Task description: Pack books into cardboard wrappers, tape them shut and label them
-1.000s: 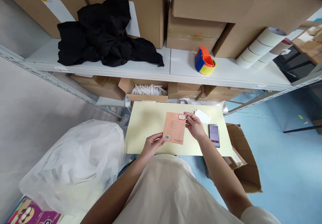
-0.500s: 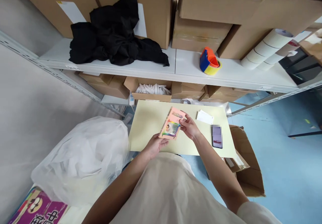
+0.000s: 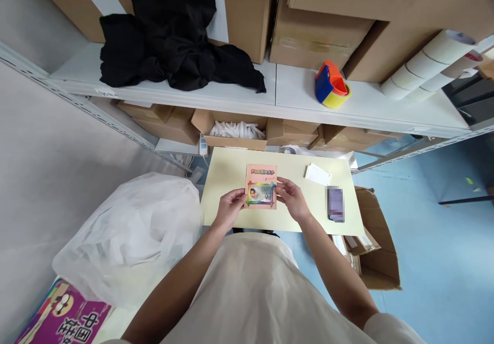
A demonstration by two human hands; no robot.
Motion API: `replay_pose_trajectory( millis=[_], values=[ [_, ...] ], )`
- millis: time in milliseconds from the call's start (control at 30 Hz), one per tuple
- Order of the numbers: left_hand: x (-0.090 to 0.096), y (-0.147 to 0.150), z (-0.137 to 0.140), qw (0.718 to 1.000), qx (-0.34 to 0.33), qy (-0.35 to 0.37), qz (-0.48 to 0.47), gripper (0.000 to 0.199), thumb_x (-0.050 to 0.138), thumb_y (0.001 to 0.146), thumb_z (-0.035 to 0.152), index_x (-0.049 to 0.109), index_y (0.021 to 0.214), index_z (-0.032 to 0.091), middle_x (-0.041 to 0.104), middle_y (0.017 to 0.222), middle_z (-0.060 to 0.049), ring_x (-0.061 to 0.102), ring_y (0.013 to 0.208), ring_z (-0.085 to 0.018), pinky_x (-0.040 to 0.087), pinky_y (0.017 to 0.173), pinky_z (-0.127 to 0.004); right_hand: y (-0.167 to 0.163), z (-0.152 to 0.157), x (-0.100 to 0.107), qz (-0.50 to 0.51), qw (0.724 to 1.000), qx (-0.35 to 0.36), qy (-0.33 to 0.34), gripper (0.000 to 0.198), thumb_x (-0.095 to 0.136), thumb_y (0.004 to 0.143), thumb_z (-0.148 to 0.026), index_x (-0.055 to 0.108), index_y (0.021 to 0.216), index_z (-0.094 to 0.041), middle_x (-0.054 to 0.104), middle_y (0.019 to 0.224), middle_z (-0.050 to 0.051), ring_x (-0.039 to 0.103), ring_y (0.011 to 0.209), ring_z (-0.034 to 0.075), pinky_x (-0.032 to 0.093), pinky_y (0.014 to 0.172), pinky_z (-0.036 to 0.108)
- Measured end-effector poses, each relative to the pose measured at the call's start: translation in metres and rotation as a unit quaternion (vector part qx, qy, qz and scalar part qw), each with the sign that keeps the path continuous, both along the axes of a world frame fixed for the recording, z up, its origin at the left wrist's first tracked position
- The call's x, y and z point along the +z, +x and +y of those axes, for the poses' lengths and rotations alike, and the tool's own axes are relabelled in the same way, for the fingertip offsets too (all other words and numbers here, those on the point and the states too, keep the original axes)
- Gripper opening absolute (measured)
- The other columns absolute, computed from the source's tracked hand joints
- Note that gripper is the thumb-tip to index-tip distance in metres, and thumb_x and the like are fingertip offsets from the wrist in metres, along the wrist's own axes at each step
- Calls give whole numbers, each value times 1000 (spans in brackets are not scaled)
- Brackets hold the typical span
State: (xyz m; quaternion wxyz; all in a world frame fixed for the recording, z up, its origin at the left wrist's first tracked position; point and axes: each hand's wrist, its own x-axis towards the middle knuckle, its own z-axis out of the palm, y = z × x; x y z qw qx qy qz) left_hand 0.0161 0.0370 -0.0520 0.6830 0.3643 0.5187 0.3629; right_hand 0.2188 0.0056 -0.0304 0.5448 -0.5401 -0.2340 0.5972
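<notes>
A pink book (image 3: 261,176) with a rainbow-framed picture on its cover is held upright to my view, front cover facing me, over the pale yellow table (image 3: 224,169). My left hand (image 3: 230,207) pinches its left edge near the lower half. On the opposite side my right hand (image 3: 292,198) grips the right edge, thumb and fingers closed on it. To the right on the table lie a stack of white cards (image 3: 318,174) and a phone (image 3: 335,204) whose screen is blurred out.
A shelf (image 3: 293,107) beyond the table carries black cloth (image 3: 177,40), a tape dispenser (image 3: 332,85), white rolls (image 3: 428,68) and cardboard boxes. At left sits a white plastic bag (image 3: 131,236) near a purple printed package (image 3: 69,315). An open carton (image 3: 382,251) stands at right on the floor.
The book has turned from a tilt to straight, its cover now facing me squarely. My left hand has moved from its lower corner up to its left edge. The view has shifted slightly.
</notes>
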Motion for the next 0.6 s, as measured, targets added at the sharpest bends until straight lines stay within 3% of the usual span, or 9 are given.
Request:
replay_pose_trajectory(
  millis=[167, 367, 600],
  values=[
    [-6, -10, 7, 1000, -3, -14, -3, 55, 79, 55, 52, 71, 95, 16, 73, 89, -8, 66, 81, -20, 54, 74, -33, -11, -9, -10, -33, 999, 14, -22, 43, 78, 64, -40, 66, 103, -26, 68, 86, 0, 64, 76, 16, 55, 74, 37],
    [-23, -22, 20, 1000, -4, -4, 31, 54, 76, 60, 50, 69, 101, 16, 72, 93, -8, 66, 82, -18, 52, 74, -30, -27, 6, -25, -44, 998, -5, -35, 42, 77, 63, -40, 67, 102, -25, 65, 83, 0, 64, 74, 16, 56, 72, 38],
    [-59, -51, 72, 991, -32, 58, 116, 40, 72, 66, 44, 70, 96, 19, 71, 94, -7, 65, 84, -20, 49, 77, -29, -65, 63, -78, -44, 997, -29, -55, 41, 76, 60, -38, 67, 97, -25, 59, 83, -1, 60, 70, 14, 57, 71, 39]
  ],
)
